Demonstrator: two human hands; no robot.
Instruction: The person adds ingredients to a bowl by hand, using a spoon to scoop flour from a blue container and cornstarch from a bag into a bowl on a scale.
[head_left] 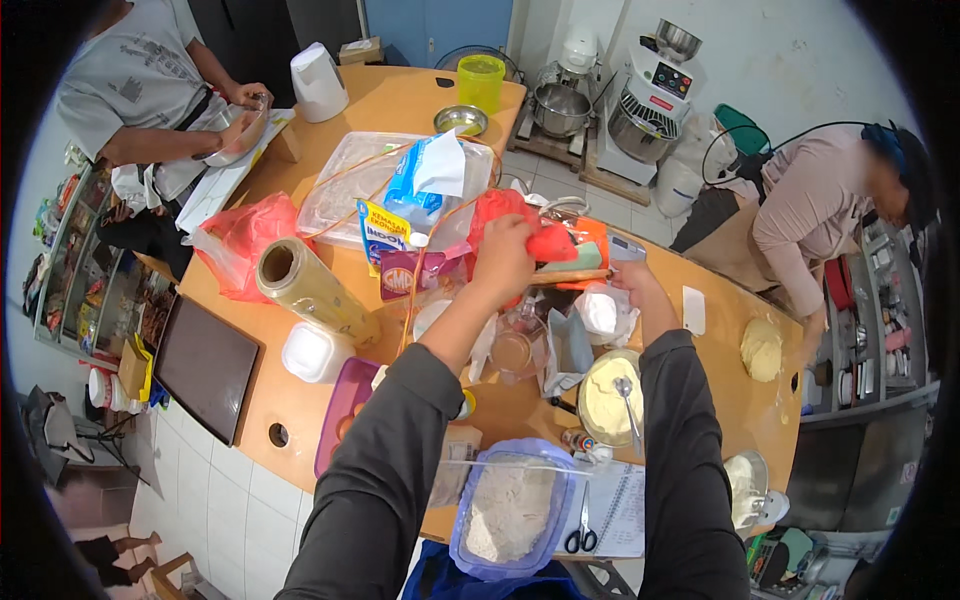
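Observation:
My left hand (507,255) is closed on a crumpled red plastic bag (552,243) above the cluttered middle of the table. To its right, my right hand (642,283) has its fingers curled at the near end of a small grey device (627,248) that looks like a digital scale. Between the hands lie an orange-and-green packet (585,250) and a white plastic bag (602,313). Nearer me is a bowl of pale yellow cream (606,405) with a spoon (628,395) in it. A lilac tub of flour (512,505) stands close to my body.
Plastic wrap roll (318,292), pink tray (345,400), scissors (583,530) and notebook (622,510) surround my arms. A dough ball (762,350) sits right. One person (810,215) leans in at right; another (150,90) handles a bowl far left. Mixers (640,110) stand behind the table.

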